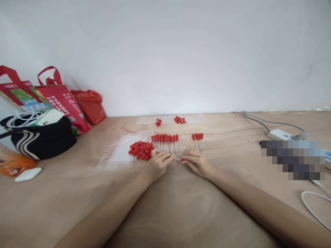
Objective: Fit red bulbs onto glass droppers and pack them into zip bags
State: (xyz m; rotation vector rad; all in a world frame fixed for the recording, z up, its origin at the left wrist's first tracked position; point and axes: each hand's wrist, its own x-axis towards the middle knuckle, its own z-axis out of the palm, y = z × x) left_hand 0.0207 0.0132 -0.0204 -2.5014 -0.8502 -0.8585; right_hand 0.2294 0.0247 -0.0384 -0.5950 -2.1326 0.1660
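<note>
My left hand point(159, 164) pinches a thin clear dropper tube point(177, 159), lying roughly level between my hands. At its other end, the fingers of my right hand point(197, 163) are closed on a red rubber bulb point(182, 159), mostly hidden by them. Whether the bulb is fully seated on the tube, I cannot tell. Just beyond my hands lies a row of droppers with red bulbs point(165, 138), with several bare tubes point(182, 144) at its right end. A few more droppers point(198, 137) lie apart on the right. Beside my left hand is a pile of loose red bulbs point(141, 150).
Clear plastic bags point(116, 155) lie left of the pile. Further back are small groups of red bulbs point(179, 120) on clear plastic. Shopping bags point(64, 103) and a black pouch point(46, 137) stand left; a power strip point(280, 134) with cables lies right.
</note>
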